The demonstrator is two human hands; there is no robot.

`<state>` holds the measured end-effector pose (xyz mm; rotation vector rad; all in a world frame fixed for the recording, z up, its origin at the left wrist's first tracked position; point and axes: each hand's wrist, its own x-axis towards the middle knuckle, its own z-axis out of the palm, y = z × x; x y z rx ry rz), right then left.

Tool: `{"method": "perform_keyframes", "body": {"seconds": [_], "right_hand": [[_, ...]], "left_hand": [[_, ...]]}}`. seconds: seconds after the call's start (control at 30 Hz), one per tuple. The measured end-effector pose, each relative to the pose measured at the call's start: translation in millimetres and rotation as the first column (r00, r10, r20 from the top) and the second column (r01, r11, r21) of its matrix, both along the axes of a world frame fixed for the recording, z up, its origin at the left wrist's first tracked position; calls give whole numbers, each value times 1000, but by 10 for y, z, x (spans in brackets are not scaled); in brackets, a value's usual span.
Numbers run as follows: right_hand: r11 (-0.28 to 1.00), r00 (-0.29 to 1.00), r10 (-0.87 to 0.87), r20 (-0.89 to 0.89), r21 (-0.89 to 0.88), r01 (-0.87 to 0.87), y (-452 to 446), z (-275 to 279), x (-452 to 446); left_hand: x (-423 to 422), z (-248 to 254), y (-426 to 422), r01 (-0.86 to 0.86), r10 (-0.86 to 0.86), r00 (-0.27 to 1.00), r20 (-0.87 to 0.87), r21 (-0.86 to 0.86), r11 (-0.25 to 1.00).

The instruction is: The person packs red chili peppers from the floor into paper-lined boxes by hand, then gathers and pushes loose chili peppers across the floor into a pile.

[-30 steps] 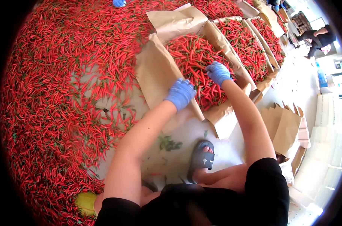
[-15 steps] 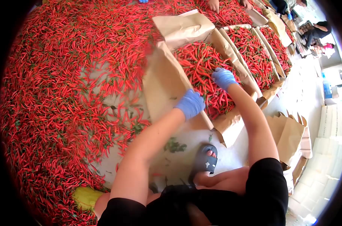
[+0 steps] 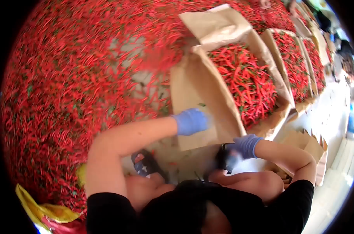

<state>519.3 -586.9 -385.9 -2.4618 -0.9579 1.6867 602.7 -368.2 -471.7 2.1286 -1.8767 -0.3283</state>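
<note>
Blur smears our left hand (image 3: 190, 121) over the brown flap (image 3: 190, 91), our right hand (image 3: 247, 146) near the carton (image 3: 222, 89). We cannot tell their opening or any grip.

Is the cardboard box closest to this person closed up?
No, the nearest box has a wide flap folded outward, and the red chilies inside are plainly visible.

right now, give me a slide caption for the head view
Gloved hands beside a box of red chillies, loose chillies spread nearby.
</note>
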Motion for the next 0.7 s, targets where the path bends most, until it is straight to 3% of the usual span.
{"method": "perform_keyframes", "body": {"seconds": [0.03, 0.07, 0.1, 0.17, 0.23, 0.3, 0.33, 0.37, 0.4, 0.43, 0.47, 0.5, 0.53, 0.57, 0.6, 0.63, 0.7], "right_hand": [[1000, 999, -9, -48, -10, 9, 117, -151, 66], [1000, 994, -2, -109, -8, 1, 293, -289, 134], [996, 993, -79, 85, 59, 74, 492, -331, 217], [946, 931, -158, 330, 321, 47, 759, -718, 410], [999, 896, 10, 444, 44, -32, 1130, -904, 672], [953, 918, 206, 337, -283, -110, 1108, -1175, 911], [899, 893, 228, 388, -436, -40, 1040, -1276, 909], [888, 799, 343, 494, -449, -103, 606, -1782, 899], [877, 806, 352, 476, -469, -106, 593, -1754, 887], [834, 782, 435, 447, -527, -162, 569, -1692, 913], [783, 753, 513, 413, -585, -213, 553, -1621, 948], [765, 755, 520, 399, -611, -204, 529, -1592, 963], [759, 747, 529, 402, -618, -205, 521, -1616, 978], [755, 740, 536, 407, -623, -204, 539, -1660, 998], [750, 735, 542, 406, -629, -206, 563, -1664, 1009], [761, 756, 502, 419, -630, -156, 635, -1639, 1000], [762, 773, 480, 414, -634, -134, 565, -1776, 1055]], "left_hand": [[-29, 9, 307, 6, 16, 997, -76, 275, 961], [-123, 46, 638, 34, 68, 983, -170, 535, 844], [-222, 160, 959, -4, 145, 969, -201, 571, 821], [-284, 377, 1516, -137, 394, 879, -270, 649, 749], [-456, -123, 2311, -573, 645, 707, -291, 300, 763], [-537, -314, 2828, -841, 893, 410, -184, 302, 449], [-609, -371, 2922, -843, 894, 401, -199, 301, 445], [-728, -318, 2938, -875, 937, 318, -145, 336, 349], [-833, -373, 2921, -891, 964, 241, -113, 367, 266], [-1032, -623, 2819, -854, 891, 453, -34, 268, 445], [-925, -197, 2439, -616, 864, -62, -500, 700, 361], [-1080, -426, 2188, -562, 749, 457, -480, 497, 661], [-1234, -653, 1936, -440, 494, 834, -248, 243, 865], [-1651, -1269, 1809, -273, 275, 961, -22, -228, 935], [-1652, -1179, 1673, -50, 49, 995, -91, -9, 999], [-1654, -1066, 1555, 207, -168, 965, -203, 190, 960], [-1680, -1228, 1506, 326, -291, 939, -185, 200, 924]]}}
